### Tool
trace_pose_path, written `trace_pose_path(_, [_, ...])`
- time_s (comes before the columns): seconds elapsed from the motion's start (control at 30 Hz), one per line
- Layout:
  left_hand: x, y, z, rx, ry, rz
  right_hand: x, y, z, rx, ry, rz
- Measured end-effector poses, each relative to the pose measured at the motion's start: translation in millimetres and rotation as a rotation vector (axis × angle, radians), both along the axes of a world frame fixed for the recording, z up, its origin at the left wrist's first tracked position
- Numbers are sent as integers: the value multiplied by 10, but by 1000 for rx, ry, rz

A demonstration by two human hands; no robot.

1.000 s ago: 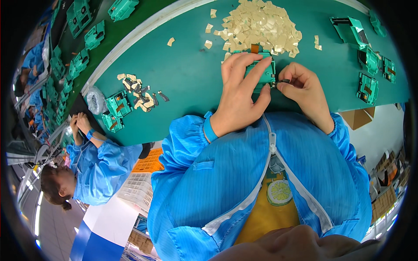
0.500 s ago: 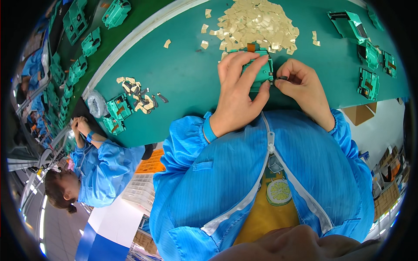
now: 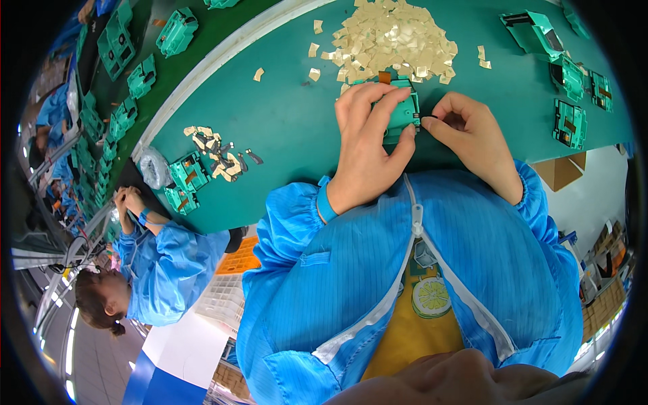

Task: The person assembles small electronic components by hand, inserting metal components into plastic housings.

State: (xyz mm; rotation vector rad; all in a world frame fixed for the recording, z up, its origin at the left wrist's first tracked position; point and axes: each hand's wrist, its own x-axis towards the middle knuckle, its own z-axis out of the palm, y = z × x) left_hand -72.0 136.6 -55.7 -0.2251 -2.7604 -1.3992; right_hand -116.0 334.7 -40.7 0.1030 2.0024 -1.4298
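Note:
My left hand is wrapped over a green plastic housing on the bench, its fingers on top and thumb along the near right edge. From the housing's far edge sticks a short orange-brown flex cable. At the right edge of the housing, my right hand has thumb and forefinger pinched around a small dark part, mostly hidden by the fingertips. Just beyond the housing spreads a large heap of pale gold foil pieces.
Several green housings lie at the right, and a pair at the left beside small black-and-cream strips and a clear tape roll. A conveyor carrying housings runs beyond a white rail. A co-worker sits left.
My right hand has brought the small dark part closer against the housing's right edge, and the fingertips cover more of it. My left hand keeps its hold.

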Motion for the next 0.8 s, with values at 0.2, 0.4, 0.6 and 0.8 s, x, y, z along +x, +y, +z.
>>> trace_pose_path(0.2, [-16,-40,34,-57,3,-52,-41,63,42,-21,10,40])
trace_pose_path(0.4, [-58,-176,103,121,-45,-128,-64,76,80,-367,-118,-16])
trace_pose_path(0.6, [-74,-264,108,215,-92,-210,-58,23,245,-305,-164,43])
trace_pose_path(0.8, [-47,-312,219,227,-201,-214,-61,-19,325,-202,-101,79])
